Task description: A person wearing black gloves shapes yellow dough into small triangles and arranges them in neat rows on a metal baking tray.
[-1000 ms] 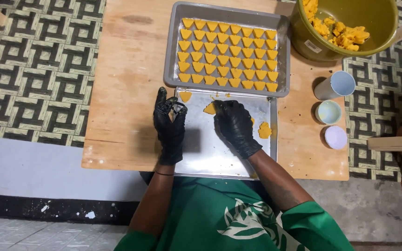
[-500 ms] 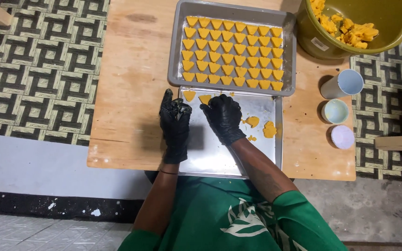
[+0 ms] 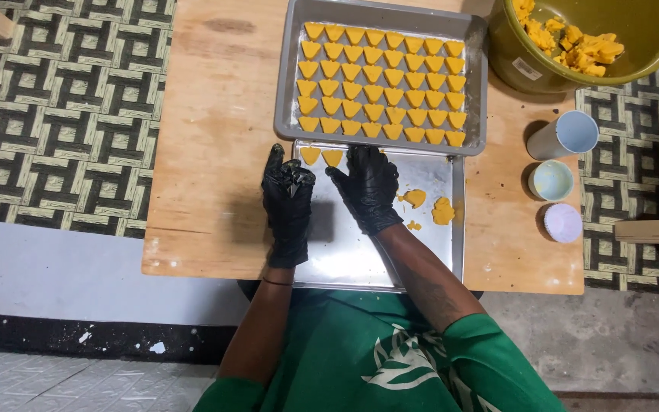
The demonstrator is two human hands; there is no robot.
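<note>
While two orange heart-shaped dough pieces [image 3: 322, 156] lie at the far edge of the near flat steel tray [image 3: 360, 252], just beside the filled grey baking tray [image 3: 287, 91], the black-gloved left hand [image 3: 287, 202] is seen loosely curled and the right hand [image 3: 371, 187] spread flat, nothing gripped. In the head view, soft pieces could be squashed by the fingertips, or scraps [image 3: 429, 210] smeared, on the wooden counter [image 3: 207, 152].

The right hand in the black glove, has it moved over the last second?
Yes. The right hand has slid up the near tray toward the filled tray, and its fingertips now reach the two yellow pieces at the top edge.
</note>
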